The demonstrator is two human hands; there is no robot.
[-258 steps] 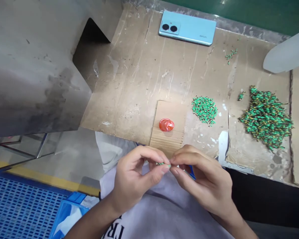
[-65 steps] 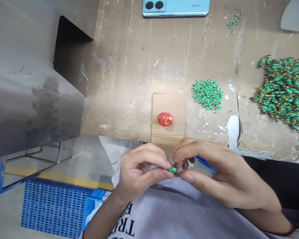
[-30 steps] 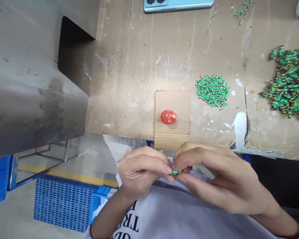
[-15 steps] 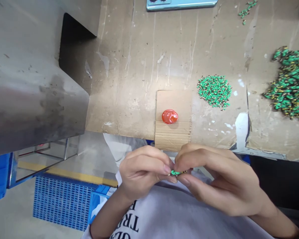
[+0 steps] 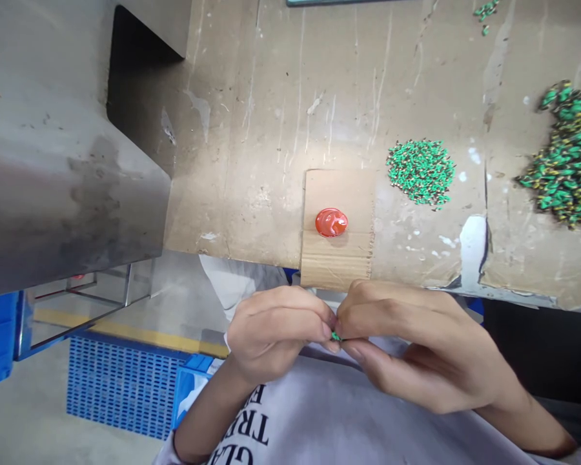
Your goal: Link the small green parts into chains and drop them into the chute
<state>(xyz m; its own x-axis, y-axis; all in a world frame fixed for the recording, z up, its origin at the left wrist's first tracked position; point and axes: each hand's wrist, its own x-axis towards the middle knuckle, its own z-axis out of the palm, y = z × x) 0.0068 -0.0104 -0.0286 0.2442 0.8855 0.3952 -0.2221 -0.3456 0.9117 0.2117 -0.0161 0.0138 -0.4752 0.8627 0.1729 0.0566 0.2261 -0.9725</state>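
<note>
Left hand, right hand: both pinched nearly closed on small green piece.
I see less green than a moment ago; grip likely tighter, handling unfinished. Piece off tabletop, before shirt.

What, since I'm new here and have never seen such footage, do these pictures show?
There's no machine, only a person's bare left hand and right hand. Every picture comes from one camera on that person's head, looking forward and down. The left pinches a tiny green piece; the right sits up against it, its own grip hidden. On the table lie a card bearing a round red thing, a small pile and large pile, both mostly green, and some loose bits.
</note>
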